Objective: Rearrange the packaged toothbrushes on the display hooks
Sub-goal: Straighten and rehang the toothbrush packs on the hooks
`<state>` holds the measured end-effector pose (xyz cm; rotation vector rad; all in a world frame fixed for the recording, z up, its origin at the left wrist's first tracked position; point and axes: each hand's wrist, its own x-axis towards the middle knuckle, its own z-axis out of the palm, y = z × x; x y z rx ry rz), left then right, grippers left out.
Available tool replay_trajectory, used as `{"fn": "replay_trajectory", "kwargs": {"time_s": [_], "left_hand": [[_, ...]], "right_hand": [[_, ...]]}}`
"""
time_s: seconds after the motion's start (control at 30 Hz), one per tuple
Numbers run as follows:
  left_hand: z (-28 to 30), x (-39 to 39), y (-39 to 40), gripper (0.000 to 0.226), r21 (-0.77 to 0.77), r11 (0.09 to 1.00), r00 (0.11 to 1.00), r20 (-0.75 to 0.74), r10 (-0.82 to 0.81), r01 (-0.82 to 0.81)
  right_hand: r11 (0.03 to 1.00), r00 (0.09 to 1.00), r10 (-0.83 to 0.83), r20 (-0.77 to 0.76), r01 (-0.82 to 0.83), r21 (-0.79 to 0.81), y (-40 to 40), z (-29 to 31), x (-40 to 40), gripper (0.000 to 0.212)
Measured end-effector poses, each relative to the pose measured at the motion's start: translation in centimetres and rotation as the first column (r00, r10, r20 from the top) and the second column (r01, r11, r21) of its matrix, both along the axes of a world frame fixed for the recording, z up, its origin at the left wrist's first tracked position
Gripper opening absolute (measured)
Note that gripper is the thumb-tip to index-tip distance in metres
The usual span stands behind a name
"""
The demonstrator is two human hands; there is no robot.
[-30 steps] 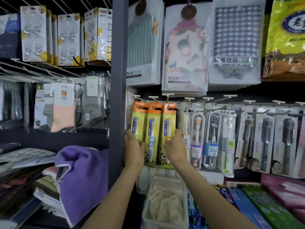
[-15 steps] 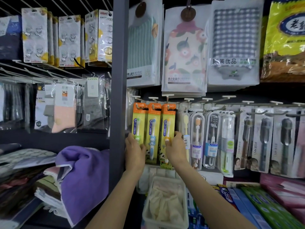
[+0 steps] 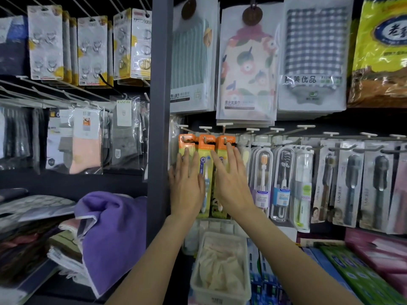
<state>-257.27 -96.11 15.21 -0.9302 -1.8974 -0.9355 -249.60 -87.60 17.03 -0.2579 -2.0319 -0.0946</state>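
Both hands flat, fingers straight, left hand (image 3: 187, 186) and right hand (image 3: 231, 183) pressing the orange packs (image 3: 207, 155) on hooks (image 3: 206, 128) mid-frame; packs look light, stiff card, best pinched by edges.

Shop – packaged toothbrushes (image 3: 206, 172) on display hooks (image 3: 224, 124) (socks (image 3: 84, 142), towels (image 3: 246, 62)).

Display hooks (image 3: 224, 125) carry hanging toothbrush packs (image 3: 206, 150) in row.
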Motion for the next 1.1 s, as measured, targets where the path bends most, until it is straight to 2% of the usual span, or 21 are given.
{"fn": "replay_trajectory", "kwargs": {"time_s": [0.07,0.17,0.23,0.33,0.43,0.87,0.97,1.1], "left_hand": [[0.5,0.1,0.2,0.055,-0.034,0.999,1.000,0.006,-0.024,0.025],[0.6,-0.4,0.5,0.052,-0.109,0.994,0.998,0.066,-0.015,0.023],[0.5,-0.9,0.5,0.054,-0.127,0.992,0.997,0.080,0.008,0.002],[0.4,-1.5,0.4,0.053,-0.148,0.989,0.997,0.065,0.031,-0.021],[0.4,-1.9,0.4,0.049,-0.160,0.987,0.999,0.042,0.034,-0.027],[0.9,-1.8,0.8,0.050,-0.206,0.978,0.998,0.031,0.052,-0.044],[0.7,-1.9,1.0,0.061,-0.203,0.978,0.999,0.023,0.046,-0.040],[0.8,-1.8,0.8,0.059,-0.209,0.977,0.998,0.018,0.057,-0.052]], "right_hand": [[1.000,0.996,-0.017,0.084,0.016,0.013,0.1,0.4,-0.3,0.052],[0.998,0.976,-0.052,0.211,0.054,-0.007,0.2,0.8,-0.1,0.056],[0.997,0.975,-0.081,0.208,0.081,0.008,0.3,0.8,-0.1,0.056],[0.994,0.967,-0.107,0.230,0.103,0.031,0.1,0.7,-0.2,0.074],[0.993,0.960,-0.117,0.254,0.117,0.017,0.1,0.7,-0.4,0.079],[0.991,0.963,-0.132,0.235,0.133,0.010,0.5,1.1,-1.1,0.081],[0.989,0.964,-0.144,0.223,0.143,0.018,0.5,1.2,-1.1,0.081],[0.989,0.969,-0.145,0.199,0.142,0.030,0.5,1.3,-1.2,0.080]]}}
